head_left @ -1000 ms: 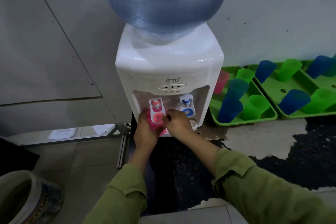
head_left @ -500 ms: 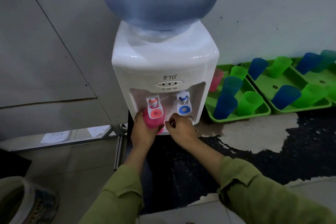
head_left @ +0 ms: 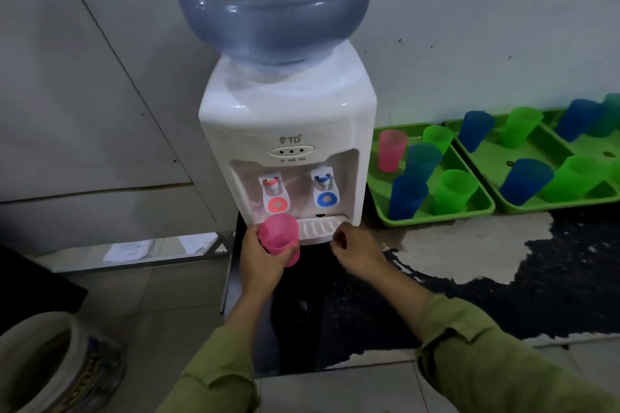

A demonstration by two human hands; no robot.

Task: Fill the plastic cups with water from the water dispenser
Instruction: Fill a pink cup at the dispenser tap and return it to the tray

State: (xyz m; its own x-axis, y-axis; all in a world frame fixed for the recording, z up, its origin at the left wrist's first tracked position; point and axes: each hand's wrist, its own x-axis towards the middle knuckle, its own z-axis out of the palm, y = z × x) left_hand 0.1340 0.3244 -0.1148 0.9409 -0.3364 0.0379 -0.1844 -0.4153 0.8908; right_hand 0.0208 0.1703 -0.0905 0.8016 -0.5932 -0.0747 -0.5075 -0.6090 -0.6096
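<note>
A white water dispenser [head_left: 285, 117] with a blue bottle [head_left: 271, 0] on top stands against the wall. It has a red tap [head_left: 275, 195] on the left and a blue tap [head_left: 324, 190] on the right. My left hand [head_left: 260, 258] grips a pink cup [head_left: 280, 238], held upright just below the red tap and in front of the drip tray [head_left: 318, 227]. My right hand [head_left: 355, 250] hovers at the drip tray's right end with fingers curled, holding nothing.
Two green trays [head_left: 436, 216] [head_left: 550, 203] to the right hold several blue, green, teal and one pink cup [head_left: 392, 149]. A round bucket [head_left: 40, 365] sits at lower left. The dispenser stands on a worn black surface [head_left: 436, 295].
My left hand has drawn the pink cup down and out from under the red tap. My right hand has come off the tap lever and dropped to the drip tray's edge.
</note>
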